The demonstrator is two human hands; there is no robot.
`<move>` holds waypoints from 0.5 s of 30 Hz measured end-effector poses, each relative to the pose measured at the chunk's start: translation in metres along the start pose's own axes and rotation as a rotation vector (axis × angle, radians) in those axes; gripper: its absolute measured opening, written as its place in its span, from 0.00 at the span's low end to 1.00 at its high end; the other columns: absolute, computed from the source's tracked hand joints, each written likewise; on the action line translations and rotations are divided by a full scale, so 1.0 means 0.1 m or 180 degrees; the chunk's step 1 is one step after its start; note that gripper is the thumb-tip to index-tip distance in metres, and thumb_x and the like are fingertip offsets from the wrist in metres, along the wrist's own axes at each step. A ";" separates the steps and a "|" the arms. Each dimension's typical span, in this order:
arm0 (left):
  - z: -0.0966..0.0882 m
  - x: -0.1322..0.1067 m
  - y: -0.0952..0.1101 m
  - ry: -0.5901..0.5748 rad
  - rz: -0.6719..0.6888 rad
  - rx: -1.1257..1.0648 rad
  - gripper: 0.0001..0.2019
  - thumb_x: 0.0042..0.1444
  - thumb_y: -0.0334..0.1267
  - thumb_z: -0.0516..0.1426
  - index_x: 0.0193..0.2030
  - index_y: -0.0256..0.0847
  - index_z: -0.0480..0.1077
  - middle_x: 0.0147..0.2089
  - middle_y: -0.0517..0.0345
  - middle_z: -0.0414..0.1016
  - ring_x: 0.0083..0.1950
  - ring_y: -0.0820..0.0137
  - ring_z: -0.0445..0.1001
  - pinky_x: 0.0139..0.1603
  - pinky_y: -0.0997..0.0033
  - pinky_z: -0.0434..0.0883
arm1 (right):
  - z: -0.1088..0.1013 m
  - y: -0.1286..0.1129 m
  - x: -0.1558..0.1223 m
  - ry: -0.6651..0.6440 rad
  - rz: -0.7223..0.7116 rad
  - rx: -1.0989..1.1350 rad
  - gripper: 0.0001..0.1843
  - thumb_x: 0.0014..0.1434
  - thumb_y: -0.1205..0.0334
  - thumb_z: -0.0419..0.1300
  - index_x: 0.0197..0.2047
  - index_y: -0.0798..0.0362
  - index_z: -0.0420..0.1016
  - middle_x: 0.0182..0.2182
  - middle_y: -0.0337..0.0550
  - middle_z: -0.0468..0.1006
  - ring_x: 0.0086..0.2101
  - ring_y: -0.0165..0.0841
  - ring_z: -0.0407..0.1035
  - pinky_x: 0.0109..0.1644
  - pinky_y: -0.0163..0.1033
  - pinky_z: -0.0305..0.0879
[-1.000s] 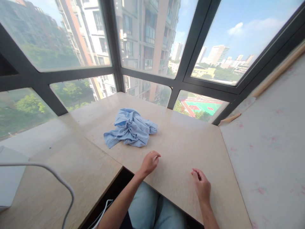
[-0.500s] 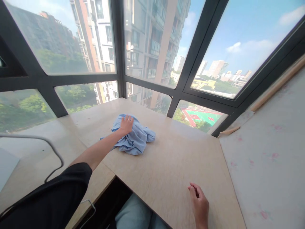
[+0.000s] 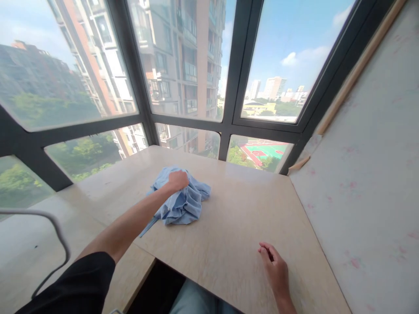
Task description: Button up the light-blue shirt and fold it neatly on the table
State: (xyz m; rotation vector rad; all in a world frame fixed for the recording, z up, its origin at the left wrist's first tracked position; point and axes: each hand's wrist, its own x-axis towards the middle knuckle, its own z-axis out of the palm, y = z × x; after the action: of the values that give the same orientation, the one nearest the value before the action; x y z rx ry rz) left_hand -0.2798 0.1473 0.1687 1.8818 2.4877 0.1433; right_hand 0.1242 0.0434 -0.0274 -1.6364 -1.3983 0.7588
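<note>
Reaching forward over the table with the left arm, wearing a black sleeve above the bare forearm. Gripping the upper part of a blue cloth with the left hand, pressing down from above in a fist and hiding the fingertips from view. As for the cloth, lying crumpled on the table between the far corner and the near edge, touching the fist from beneath and spreading around it. Bulging in loose folds toward the near edge and the right edge, showing a smaller part beyond the fist toward the far corner. Trailing a narrow strip past the forearm toward the table's inner corner, ending short of it. Holding the right hand near the near edge, toward the right edge, well apart from the cloth; curling its fingers loosely closed beside the thumb. Facing dark window frames along the far edges and a flowered wall along the right edge. Seeing a pale cable curving over the table's left part.
</note>
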 end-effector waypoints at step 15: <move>-1.82 -1.05 1.86 0.0870 0.1878 -0.3042 0.11 0.56 0.36 0.51 0.33 0.32 0.71 0.28 0.58 0.66 0.31 0.71 0.71 0.29 0.73 0.64 | 0.06 -0.09 -0.03 0.0007 -0.0527 0.0627 0.15 0.57 0.53 0.57 0.43 0.52 0.77 0.32 0.45 0.81 0.31 0.35 0.74 0.38 0.40 0.69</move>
State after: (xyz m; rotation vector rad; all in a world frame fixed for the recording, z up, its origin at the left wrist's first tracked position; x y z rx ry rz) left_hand -0.0858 0.0853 0.3611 2.0427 1.3672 1.3642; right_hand 0.1139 0.0418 -0.0228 -1.3525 -1.3913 0.7714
